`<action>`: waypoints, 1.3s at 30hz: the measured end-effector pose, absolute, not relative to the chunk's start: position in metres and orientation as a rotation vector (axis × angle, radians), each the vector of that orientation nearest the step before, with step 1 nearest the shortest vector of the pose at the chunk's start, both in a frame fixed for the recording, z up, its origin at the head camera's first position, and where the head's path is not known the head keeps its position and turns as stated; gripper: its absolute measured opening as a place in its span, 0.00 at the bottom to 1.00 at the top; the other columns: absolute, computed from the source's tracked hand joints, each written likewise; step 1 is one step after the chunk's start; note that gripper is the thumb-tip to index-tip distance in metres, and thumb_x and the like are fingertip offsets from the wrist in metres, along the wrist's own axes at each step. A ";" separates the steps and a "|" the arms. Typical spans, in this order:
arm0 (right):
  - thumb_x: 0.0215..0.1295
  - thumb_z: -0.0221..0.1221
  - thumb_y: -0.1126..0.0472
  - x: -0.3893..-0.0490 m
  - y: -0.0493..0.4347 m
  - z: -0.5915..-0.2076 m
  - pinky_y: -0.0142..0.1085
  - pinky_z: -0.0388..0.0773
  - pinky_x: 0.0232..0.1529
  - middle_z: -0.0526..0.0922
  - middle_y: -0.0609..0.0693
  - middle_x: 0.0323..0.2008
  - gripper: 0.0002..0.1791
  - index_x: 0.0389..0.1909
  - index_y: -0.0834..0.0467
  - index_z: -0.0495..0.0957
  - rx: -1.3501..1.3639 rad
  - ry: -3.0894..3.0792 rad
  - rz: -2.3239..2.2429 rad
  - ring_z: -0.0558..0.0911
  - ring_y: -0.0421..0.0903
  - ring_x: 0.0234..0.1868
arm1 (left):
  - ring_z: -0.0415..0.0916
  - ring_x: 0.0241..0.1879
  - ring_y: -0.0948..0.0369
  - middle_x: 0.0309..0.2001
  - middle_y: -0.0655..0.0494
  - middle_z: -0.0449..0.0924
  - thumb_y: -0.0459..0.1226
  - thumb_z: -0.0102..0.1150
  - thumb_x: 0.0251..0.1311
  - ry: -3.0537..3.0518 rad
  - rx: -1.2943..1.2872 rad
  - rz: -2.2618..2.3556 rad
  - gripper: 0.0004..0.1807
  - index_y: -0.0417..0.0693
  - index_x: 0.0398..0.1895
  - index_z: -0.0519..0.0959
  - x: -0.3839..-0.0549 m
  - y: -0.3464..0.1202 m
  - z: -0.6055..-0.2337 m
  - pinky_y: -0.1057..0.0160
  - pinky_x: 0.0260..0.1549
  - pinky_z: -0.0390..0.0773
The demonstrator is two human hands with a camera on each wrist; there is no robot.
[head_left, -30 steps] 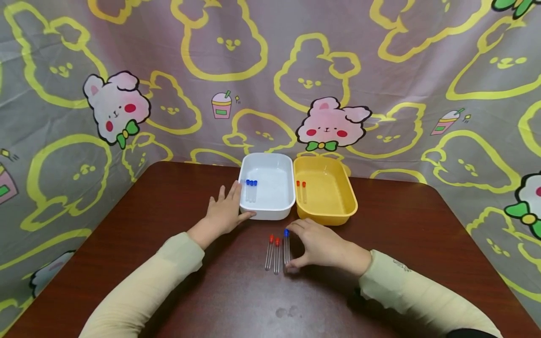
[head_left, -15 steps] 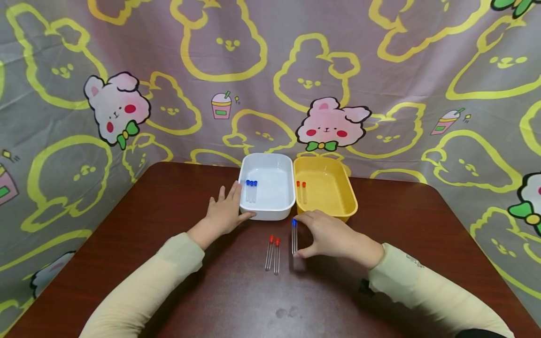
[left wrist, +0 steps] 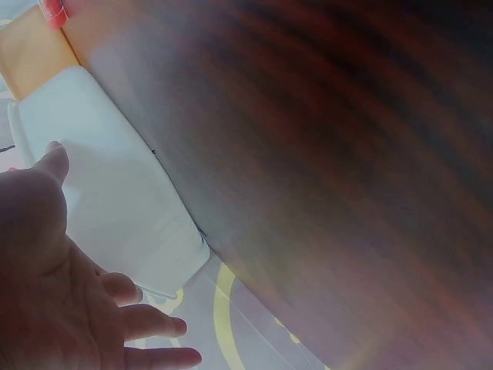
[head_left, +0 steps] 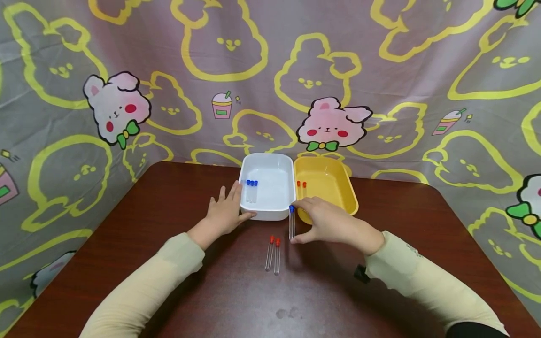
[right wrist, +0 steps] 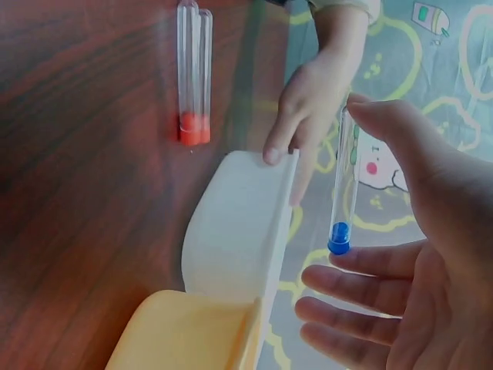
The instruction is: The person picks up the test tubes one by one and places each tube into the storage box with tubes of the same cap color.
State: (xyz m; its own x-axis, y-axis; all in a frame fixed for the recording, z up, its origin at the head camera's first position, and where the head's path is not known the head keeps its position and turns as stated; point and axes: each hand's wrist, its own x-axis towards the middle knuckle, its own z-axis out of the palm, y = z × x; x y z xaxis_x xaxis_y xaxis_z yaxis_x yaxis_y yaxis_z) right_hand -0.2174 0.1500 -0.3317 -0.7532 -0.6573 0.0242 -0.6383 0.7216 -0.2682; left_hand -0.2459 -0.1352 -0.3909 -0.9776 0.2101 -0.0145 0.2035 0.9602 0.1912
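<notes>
Right hand (head_left: 326, 220), right of the frame's centre, pinches a tube (head_left: 291, 225) lengthwise between thumb and fingertip, its blue cap towards the frame's top, near where the white tub (head_left: 270, 215) and yellow tub (head_left: 331, 183) meet. Left hand (head_left: 223, 212), fingers spread, touches the white tub's left side. Inside are blue-capped tubes (head_left: 252, 193); the yellow one holds red caps (head_left: 304, 185). Two red-capped tubes (head_left: 277, 256) lie below centre on the brown table (head_left: 389, 206); patterned cloth (head_left: 270, 28) fills the upper frame.
</notes>
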 end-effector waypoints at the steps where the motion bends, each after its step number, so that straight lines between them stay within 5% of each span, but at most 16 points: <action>1: 0.51 0.75 0.36 -0.219 0.150 -0.330 0.52 0.74 0.63 0.79 0.58 0.62 0.51 0.70 0.62 0.72 -1.062 2.845 -0.406 0.77 0.57 0.60 | 0.42 0.77 0.34 0.82 0.42 0.40 0.64 0.54 0.69 3.076 0.324 0.297 0.56 0.37 0.83 0.42 -0.246 -0.135 -0.391 0.29 0.67 0.54; 19: 0.53 0.75 0.38 -0.242 0.141 -0.319 0.54 0.70 0.66 0.78 0.60 0.63 0.51 0.70 0.64 0.71 -1.086 2.900 -0.455 0.76 0.59 0.64 | 0.41 0.77 0.34 0.82 0.42 0.41 0.64 0.54 0.69 3.078 0.329 0.291 0.56 0.37 0.82 0.42 -0.246 -0.136 -0.391 0.29 0.67 0.55; 29: 0.54 0.75 0.38 -0.257 0.132 -0.322 0.50 0.75 0.63 0.78 0.56 0.63 0.51 0.72 0.61 0.70 -1.094 2.857 -0.516 0.78 0.55 0.60 | 0.41 0.78 0.34 0.82 0.42 0.41 0.64 0.54 0.69 3.075 0.308 0.270 0.56 0.37 0.83 0.42 -0.246 -0.135 -0.391 0.30 0.67 0.55; 39: 0.55 0.76 0.43 -0.281 0.116 -0.326 0.50 0.74 0.63 0.79 0.62 0.61 0.48 0.70 0.65 0.70 -1.163 2.831 -0.554 0.79 0.59 0.58 | 0.43 0.77 0.34 0.82 0.41 0.41 0.64 0.54 0.69 3.074 0.316 0.262 0.56 0.36 0.82 0.43 -0.246 -0.136 -0.389 0.29 0.67 0.56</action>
